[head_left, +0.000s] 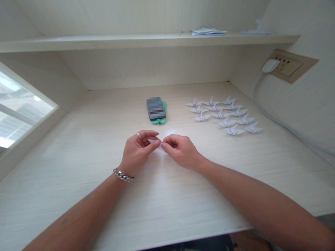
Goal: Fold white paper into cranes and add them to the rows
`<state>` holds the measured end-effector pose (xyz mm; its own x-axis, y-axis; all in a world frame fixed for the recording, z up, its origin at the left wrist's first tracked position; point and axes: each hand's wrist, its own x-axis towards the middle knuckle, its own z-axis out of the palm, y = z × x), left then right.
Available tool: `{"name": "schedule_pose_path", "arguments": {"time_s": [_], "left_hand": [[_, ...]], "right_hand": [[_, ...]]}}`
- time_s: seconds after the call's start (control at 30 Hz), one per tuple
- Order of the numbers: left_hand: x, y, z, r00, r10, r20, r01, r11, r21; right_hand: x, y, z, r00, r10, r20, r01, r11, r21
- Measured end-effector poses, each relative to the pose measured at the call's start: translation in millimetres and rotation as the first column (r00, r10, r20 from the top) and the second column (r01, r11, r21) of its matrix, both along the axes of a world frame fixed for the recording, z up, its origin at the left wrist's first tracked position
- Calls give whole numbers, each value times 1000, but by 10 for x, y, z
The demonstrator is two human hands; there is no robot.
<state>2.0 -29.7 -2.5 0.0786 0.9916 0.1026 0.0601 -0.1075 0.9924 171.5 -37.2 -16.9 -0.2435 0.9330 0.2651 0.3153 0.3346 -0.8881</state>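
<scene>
Forearms (86,205) slant inward, hands (134,153) pinching paper (160,148) between them.

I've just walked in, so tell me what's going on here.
A person's left hand and right hand, close together over the desk, hold a mostly hidden piece of white paper. Folded paper birds sit in loose rows farther back on the right. A dark and green thing, blurred, lies beyond the hands.

A white paper (160,148) (mostly hidden) is pinched in fingertips (157,143).
</scene>
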Motion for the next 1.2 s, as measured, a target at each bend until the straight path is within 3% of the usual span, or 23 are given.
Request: {"name": "schedule_pose_path", "arguments": {"time_s": [0.2, 0.4, 0.53, 0.67, 0.8, 1.0, 1.2], "left_hand": [[-5, 12, -5, 999, -33, 33, 33, 999, -27], [-25, 25, -41, 990, -22, -139, 27, 999, 38], [-19, 42, -59, 999, 45, -17, -44, 998, 50], [-26, 49, -72, 999, 47, 15, -48, 998, 45], [-45, 29, -47, 991, 1, -131, 7, 998, 62], [-64, 22, 0, 904, -20, -427, 72, 992, 105], [-55, 29, 9, 899, -61, -434, 100, 993, 67]], "right_hand": [[10, 2, 18, 1000, 15, 16, -15, 1000, 3], [3, 17, -8, 1000, 6, -26, -6, 1000, -10], [5, 28, -38, 994, 13, -105, -19, 998, -62], [18, 32, -39, 998, -14, -57, 12, 999, -47], [27, 37, -26, 998, -15, -67, 12, 999, -49], [30, 42, -5, 997, 9, -72, -13, 998, -62], [32, 59, -20, 993, 16, -118, -28, 995, -99]]}}
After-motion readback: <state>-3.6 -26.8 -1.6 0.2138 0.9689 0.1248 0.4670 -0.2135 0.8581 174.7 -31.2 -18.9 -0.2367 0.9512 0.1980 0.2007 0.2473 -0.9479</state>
